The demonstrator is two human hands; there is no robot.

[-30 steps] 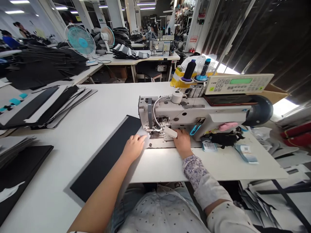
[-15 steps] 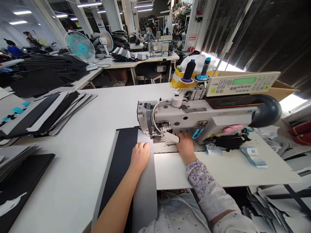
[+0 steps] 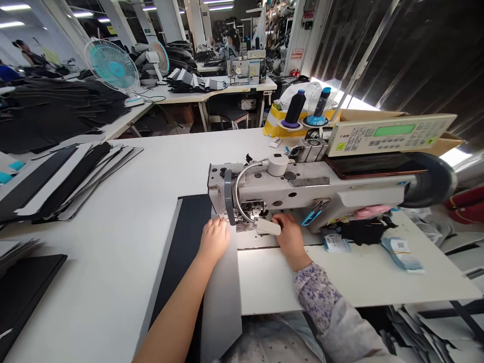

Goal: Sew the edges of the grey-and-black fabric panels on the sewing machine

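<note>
My left hand lies on a long black fabric panel with grey borders, just left of the needle area. Its fingers are close together, stretched over the grey border. The panel runs from my lap to beneath the head of the sewing machine. To the right of the needle, my right hand has its fingers bent in under the machine arm, beside a small white lamp. Its fingertips are partly hidden, and what they hold, if anything, does not show.
Blue-handled thread snips hang on the machine. Label bundles lie at the right. Thread cones stand behind the machine, near the control panel. Stacked cut pieces lie at the left. Fans and another person are farther back.
The panel has slid a little away from me past the needle, my left hand moving with it. My right hand stays beside the lamp. The whole view has shifted slightly.
</note>
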